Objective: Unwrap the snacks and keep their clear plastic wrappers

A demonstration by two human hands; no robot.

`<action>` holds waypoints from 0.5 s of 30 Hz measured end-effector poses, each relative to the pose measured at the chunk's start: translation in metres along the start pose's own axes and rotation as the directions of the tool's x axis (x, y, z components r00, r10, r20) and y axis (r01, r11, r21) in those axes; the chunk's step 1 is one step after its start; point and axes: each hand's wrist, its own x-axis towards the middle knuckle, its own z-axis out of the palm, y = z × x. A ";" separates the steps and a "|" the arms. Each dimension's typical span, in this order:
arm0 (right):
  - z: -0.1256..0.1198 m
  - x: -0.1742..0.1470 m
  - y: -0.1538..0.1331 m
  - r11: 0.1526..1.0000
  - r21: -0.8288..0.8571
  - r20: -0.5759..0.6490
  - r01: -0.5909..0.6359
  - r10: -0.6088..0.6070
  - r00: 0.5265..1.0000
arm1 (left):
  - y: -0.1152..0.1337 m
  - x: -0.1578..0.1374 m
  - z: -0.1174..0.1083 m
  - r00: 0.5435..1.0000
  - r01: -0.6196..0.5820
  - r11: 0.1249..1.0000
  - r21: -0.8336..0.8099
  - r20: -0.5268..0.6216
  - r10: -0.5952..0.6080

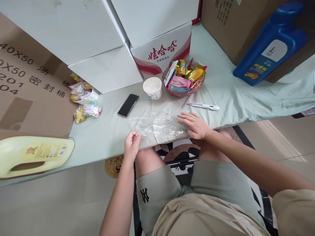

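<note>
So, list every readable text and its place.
"娃哈哈®": white-and-red cardboard box
"饮用纯净水": same
"40X50 汤桶": left brown cardboard box
"0X50 密封桶": same
"201": same
"04": same
"NY": grey-green shorts
Too small or blurred: blue plastic bottle, yellow plastic jug, snack wrappers, white cup, right brown box

the film [163, 125] is thin, clear plastic, crinkled and glossy, over the matt, wrinkled cloth [108, 114] of the counter. the phone [128, 105] has a smooth, glassy face, the cup [152, 88] looks like smooth paper, and the packets [181, 82] have shiny wrappers in a glossy, see-through bowl [180, 94], glass or plastic. the blue bottle [273, 46] and yellow jug [34, 155] are smooth plastic, the brown box [36, 108] matt cardboard.
</note>
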 end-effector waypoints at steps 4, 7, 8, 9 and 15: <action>0.001 0.002 -0.004 0.998 -0.041 -0.001 -0.042 0.042 0.999 | 0.009 0.004 0.012 0.985 -0.035 0.999 -0.007 0.168 0.036; 0.001 0.004 -0.006 0.996 -0.068 -0.008 -0.066 0.065 0.998 | 0.014 0.007 0.023 0.954 -0.109 0.994 -0.009 0.279 0.107; 0.001 0.004 -0.007 0.994 -0.079 -0.015 -0.078 0.077 0.997 | 0.014 0.009 0.026 0.949 -0.134 0.991 0.000 0.289 0.128; 0.000 0.004 -0.007 0.992 -0.090 -0.023 -0.088 0.086 0.996 | 0.014 0.010 0.027 0.946 -0.158 0.987 0.021 0.289 0.145; -0.001 0.005 -0.006 0.993 -0.098 0.025 -0.064 0.067 0.997 | 0.007 0.018 0.013 0.931 -0.264 0.906 0.330 0.333 0.150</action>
